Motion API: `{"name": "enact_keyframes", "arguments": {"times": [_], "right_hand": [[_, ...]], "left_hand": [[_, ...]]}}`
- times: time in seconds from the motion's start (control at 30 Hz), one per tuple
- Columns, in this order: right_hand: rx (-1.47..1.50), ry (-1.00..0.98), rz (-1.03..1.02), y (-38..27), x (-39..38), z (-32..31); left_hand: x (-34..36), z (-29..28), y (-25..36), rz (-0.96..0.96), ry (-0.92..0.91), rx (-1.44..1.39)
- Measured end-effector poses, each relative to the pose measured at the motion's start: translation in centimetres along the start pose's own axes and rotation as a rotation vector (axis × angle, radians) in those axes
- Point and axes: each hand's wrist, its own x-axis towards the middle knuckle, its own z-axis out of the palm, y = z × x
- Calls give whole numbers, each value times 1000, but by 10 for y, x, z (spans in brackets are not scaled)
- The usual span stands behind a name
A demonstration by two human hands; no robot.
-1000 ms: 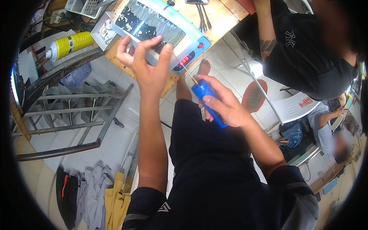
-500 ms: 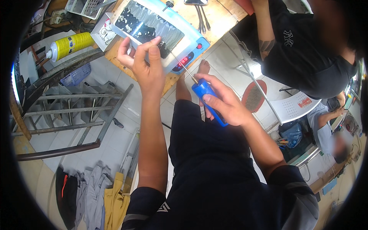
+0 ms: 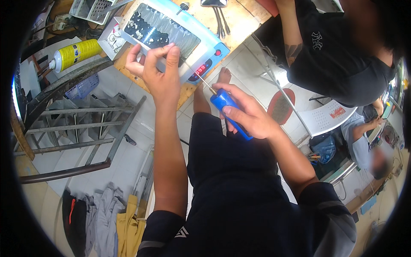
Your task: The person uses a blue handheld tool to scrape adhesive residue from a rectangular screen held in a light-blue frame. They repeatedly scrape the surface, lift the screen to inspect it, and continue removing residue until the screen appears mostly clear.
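My right hand grips a blue handheld tool, whose thin metal rod points up-left to a blue-and-white machine on the wooden table. The machine has a red-lit display and holds a screen panel with black, flaked residue and clear streaks. My left hand is at the panel's lower edge, thumb and forefinger tips pinched together and the other fingers curled loosely; what is between the tips is hidden.
A white box and yellow spray can sit left. A phone and dark cables lie on the table. A co-worker is at the right by a white folding chair; another person is farther right.
The view has shifted slightly, the scene sitting a little left in frame. My left thumb has closed in toward the forefinger. My right hand keeps its grip on the tool.
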Motion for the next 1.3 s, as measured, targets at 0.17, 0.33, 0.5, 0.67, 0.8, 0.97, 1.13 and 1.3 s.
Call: {"name": "enact_keyframes", "arguments": {"times": [0.17,0.33,0.5,0.67,0.8,0.97,1.13,1.3], "right_hand": [[-22,31,-18,2,-1,-1],[-11,49,-3,-1,-2,-4],[-35,22,11,-5,-3,-1],[-55,6,33,-12,-1,4],[-99,-5,48,-18,2,3],[-77,18,58,-23,5,0],[-95,23,33,-21,7,-1],[-88,37,24,-18,7,-1]], "left_hand": [[2,-2,6,-16,-26,-22],[-2,-1,11,21,-32,-99],[-1,-1,6,15,-44,-67],[-1,-2,5,-22,-27,-62],[-2,-2,4,-120,-44,-67],[2,-3,4,-104,-27,-44],[3,-3,12,-58,-53,-28],[7,-3,15,-82,-46,-22]]}}
